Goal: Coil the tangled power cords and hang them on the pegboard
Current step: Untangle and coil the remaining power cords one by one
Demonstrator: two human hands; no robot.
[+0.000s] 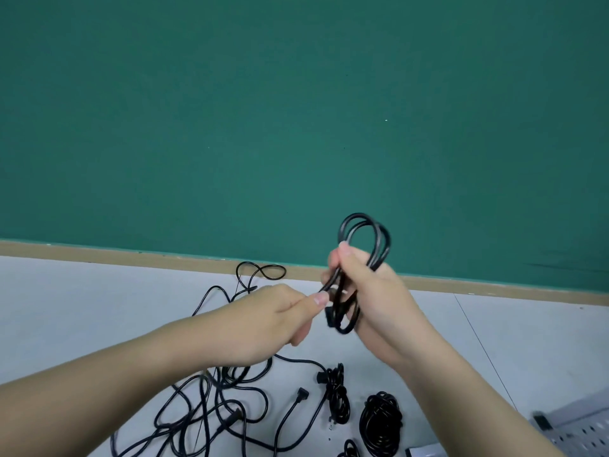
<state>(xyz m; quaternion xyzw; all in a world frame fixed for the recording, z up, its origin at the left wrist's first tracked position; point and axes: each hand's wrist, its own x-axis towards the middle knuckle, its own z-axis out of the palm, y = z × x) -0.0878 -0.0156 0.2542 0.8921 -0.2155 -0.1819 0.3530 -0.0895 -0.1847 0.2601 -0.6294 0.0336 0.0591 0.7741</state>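
My right hand [372, 291] grips a small coil of black power cord [375, 232]; its loops rise above my fist and hang below it. My left hand [280, 318] pinches a strand of the same cord beside the coil, thumb and fingers closed on it. Below my hands a tangle of black cords [211, 413] sprawls over the grey floor. A wound cord bundle [337, 394] and a denser round coil [380, 420] lie to the right of the tangle. A grey metal pegboard [580, 430] shows at the bottom right corner.
A green wall [296, 110] with a tan baseboard [131, 257] fills the upper view. One loose cord loop [263, 270] lies against the baseboard. Another small coil [349, 450] sits at the bottom edge.
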